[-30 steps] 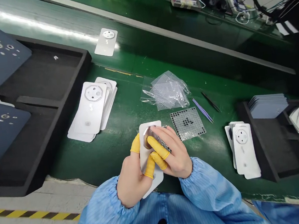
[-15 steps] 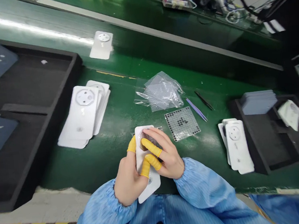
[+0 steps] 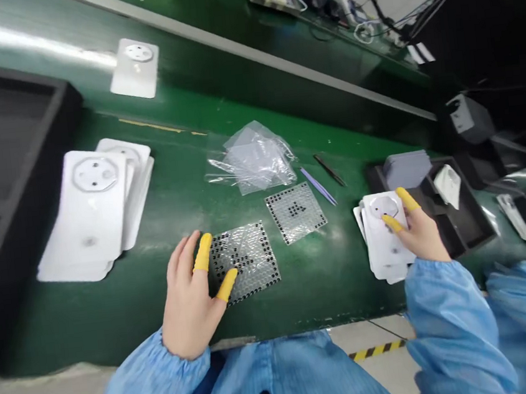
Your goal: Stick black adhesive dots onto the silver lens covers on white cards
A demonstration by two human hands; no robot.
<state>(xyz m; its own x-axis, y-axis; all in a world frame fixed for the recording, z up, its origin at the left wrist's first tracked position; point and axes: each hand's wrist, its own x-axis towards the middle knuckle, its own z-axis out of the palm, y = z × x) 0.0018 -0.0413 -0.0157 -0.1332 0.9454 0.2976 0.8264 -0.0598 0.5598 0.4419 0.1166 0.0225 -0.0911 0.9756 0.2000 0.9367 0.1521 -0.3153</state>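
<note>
Lying on the green bench [image 3: 319, 288]: 2 dotted sheets [image 3: 254, 264]; pale floor [image 3: 394, 372] below.

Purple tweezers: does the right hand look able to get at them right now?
Probably yes: the purple tweezers lie largely uncovered on the green bench; the right hand would just have to leave the white panels its fingers are on and cross that flat stack.

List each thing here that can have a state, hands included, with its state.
Left hand, fingers spread at the near dotted sheet
Right hand, fingers on the right panel stack
Near dotted sheet, flat, partly covered
Far dotted sheet, flat, uncovered
Clear plastic, loosely heaped
Purple tweezers, lying flat
Dark tool, lying flat
Left panel stack, uneven
Right panel stack, uneven
Lone white panel, lying flat
Right black tray, partly filled
</note>
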